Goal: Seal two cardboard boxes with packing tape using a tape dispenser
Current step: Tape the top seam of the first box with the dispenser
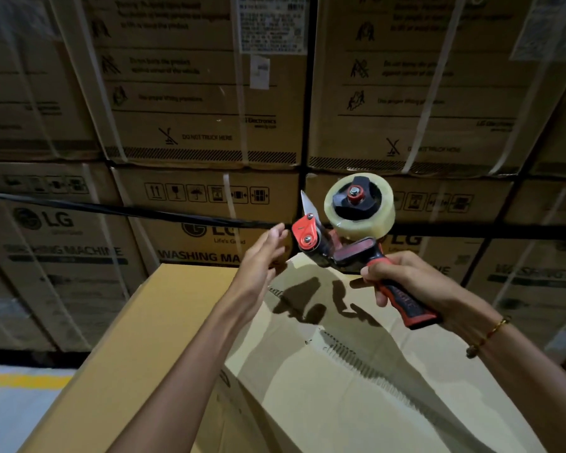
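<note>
Head view: right hand (pixel 402 279) grips tape dispenser (pixel 347 230) above box (pixel 307 371).

Cardboard box (pixel 164 338) near centre; tape dispenser (pixel 347 230) above its far edge, right hand (pixel 406 282) gripping handle, left hand (pixel 265 253) just left; stacked cartons (pixel 203 93) behind.

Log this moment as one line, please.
right hand grips tape dispenser | left hand open beside it | both above cardboard box

Pretty dim warehouse spot. The whole back is stacked LG washing machine cartons (pixel 193 93) with white straps (pixel 239 76) running down them. Grey floor (pixel 13 420) with a yellow line (pixel 20 380) shows bottom left.
</note>
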Action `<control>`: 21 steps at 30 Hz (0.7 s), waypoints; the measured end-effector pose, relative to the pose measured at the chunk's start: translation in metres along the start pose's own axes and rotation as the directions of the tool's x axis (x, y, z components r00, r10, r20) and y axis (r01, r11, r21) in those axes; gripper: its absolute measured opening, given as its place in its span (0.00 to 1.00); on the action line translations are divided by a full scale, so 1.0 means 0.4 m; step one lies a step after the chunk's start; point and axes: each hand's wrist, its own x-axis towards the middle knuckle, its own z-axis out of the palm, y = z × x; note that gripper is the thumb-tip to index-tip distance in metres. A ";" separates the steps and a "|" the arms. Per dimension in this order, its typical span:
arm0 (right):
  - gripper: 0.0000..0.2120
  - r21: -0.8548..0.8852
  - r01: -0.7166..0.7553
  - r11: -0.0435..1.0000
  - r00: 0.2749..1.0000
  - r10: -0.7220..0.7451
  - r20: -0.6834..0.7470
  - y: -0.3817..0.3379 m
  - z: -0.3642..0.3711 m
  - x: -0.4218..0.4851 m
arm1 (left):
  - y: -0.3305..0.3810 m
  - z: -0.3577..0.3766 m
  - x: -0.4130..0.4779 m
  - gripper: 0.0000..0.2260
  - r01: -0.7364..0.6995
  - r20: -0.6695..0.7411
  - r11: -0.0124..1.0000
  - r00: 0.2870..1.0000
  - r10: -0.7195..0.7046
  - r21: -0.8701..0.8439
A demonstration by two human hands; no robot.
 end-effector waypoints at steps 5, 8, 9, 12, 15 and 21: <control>0.07 -0.012 -0.002 1.000 1.000 0.002 -0.010 -0.009 0.009 -0.004 | 0.011 0.025 -0.017 0.27 -0.026 0.022 1.000 0.999 0.026 0.000; 0.09 -0.021 0.006 1.000 0.999 -0.007 -0.048 -0.007 0.009 -0.002 | -0.012 0.028 -0.038 0.26 -0.025 -0.021 0.999 0.999 0.024 -0.035; 0.09 -0.023 0.008 1.000 0.998 -0.010 -0.060 -0.011 0.009 -0.004 | -0.021 0.029 -0.044 0.25 -0.012 -0.046 0.998 0.999 0.010 -0.055; 0.09 -0.022 0.014 1.000 0.998 -0.015 -0.066 -0.019 0.009 -0.008 | -0.037 0.030 -0.054 0.20 0.130 -0.098 0.986 0.985 -0.141 -0.108; 0.09 -0.007 0.025 1.000 0.998 -0.026 -0.054 -0.021 0.011 -0.011 | -0.043 0.015 -0.066 0.26 0.327 -0.013 0.941 0.944 -0.329 -0.085; 0.08 -0.043 0.031 0.999 0.999 -0.032 -0.033 -0.029 0.025 -0.033 | 0.017 -0.037 -0.016 0.41 0.489 0.078 0.869 0.872 -0.484 -0.074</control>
